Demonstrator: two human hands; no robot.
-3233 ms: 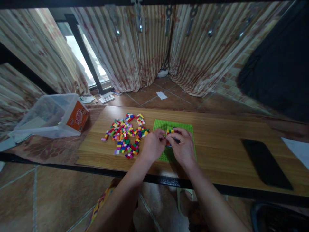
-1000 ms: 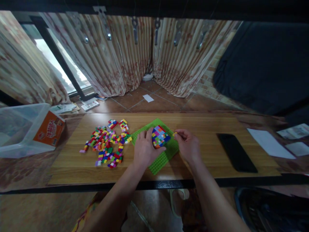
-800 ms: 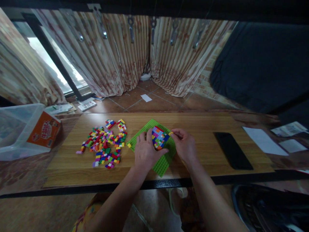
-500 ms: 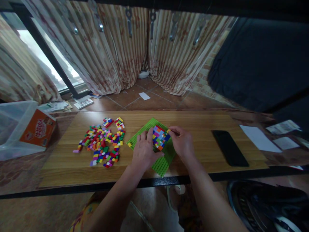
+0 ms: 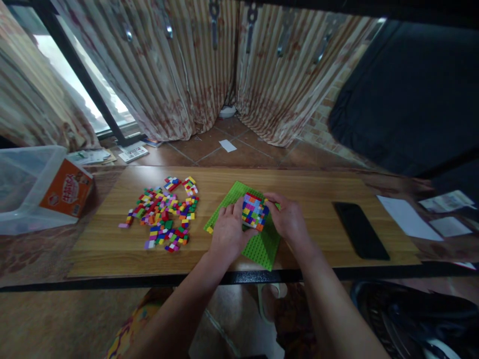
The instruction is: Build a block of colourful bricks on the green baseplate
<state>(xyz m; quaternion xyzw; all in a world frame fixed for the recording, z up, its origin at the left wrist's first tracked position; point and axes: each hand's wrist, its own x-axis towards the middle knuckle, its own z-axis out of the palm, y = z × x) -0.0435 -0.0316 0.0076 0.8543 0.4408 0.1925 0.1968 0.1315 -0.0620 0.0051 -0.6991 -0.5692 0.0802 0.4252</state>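
Note:
A multicoloured block of toy bricks [image 5: 256,211], packed together into a rough square, is over the green studded baseplate [image 5: 264,249]; whether it is fixed to the plate I cannot tell. My left hand [image 5: 229,230] grips its left side, with the thumb along the near edge. At the block's far right corner, my right hand [image 5: 287,217] has its fingertips pinched on a small yellow brick [image 5: 266,201], mostly covered by the fingers. Another yellow brick [image 5: 210,230] sits at the baseplate's left corner.
A pile of loose coloured bricks [image 5: 164,212] spreads over the left of the wooden table [image 5: 108,249]. To the right lies a black phone [image 5: 361,230], with white paper [image 5: 407,218] beyond it. A clear plastic bin [image 5: 33,199] with an orange label stands at far left.
The whole view has shifted slightly. The baseplate has turned a little under my hands, and both hands stay at the brick block, the right one still pinching at its corner.

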